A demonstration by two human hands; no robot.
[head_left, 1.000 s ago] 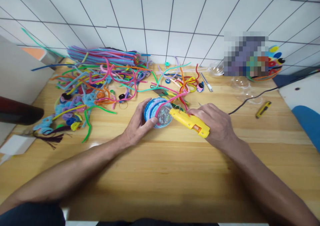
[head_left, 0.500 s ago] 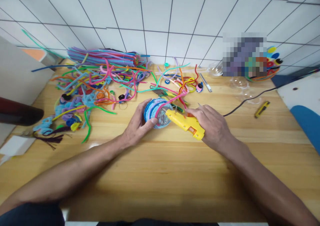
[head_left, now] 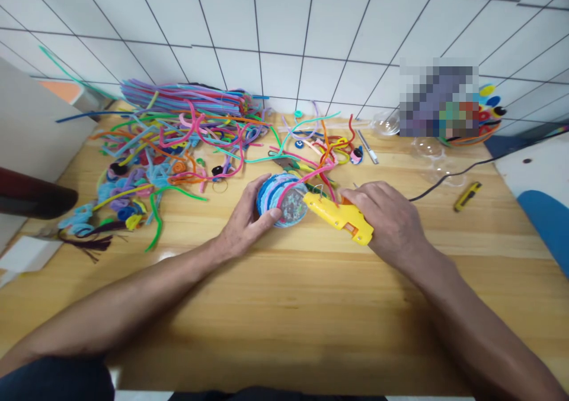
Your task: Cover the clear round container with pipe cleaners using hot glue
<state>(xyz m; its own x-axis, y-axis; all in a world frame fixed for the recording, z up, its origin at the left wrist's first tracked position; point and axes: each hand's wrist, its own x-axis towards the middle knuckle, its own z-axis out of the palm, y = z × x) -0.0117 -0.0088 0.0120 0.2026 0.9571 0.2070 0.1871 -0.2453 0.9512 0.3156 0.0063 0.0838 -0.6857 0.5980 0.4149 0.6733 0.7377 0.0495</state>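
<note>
My left hand [head_left: 246, 216] is wrapped round a clear ball [head_left: 293, 207] whose left part is covered in bands of blue, light blue and purple pipe cleaner. A pink pipe cleaner [head_left: 306, 177] curves along the edge of these bands, with my left thumb at its lower end and its other end trailing off to the upper right. In my right hand [head_left: 391, 217] is a yellow hot glue gun [head_left: 338, 216], its nozzle pointing left, close to the ball's bare side. Whether the nozzle touches the ball I cannot tell.
Loose coloured pipe cleaners [head_left: 178, 146] spread over the left of the wooden table [head_left: 284, 312], before a thick bundle [head_left: 186, 100]. Pliers [head_left: 287, 164] lie behind the ball. Clear plastic domes [head_left: 429, 147], a yellow utility knife [head_left: 467, 197] and a black cord [head_left: 444, 176] are at right.
My right hand has drawn the glue gun slightly to the right, its nozzle moving away from the pink pipe cleaner. The left hand keeps its hold on the ball.
</note>
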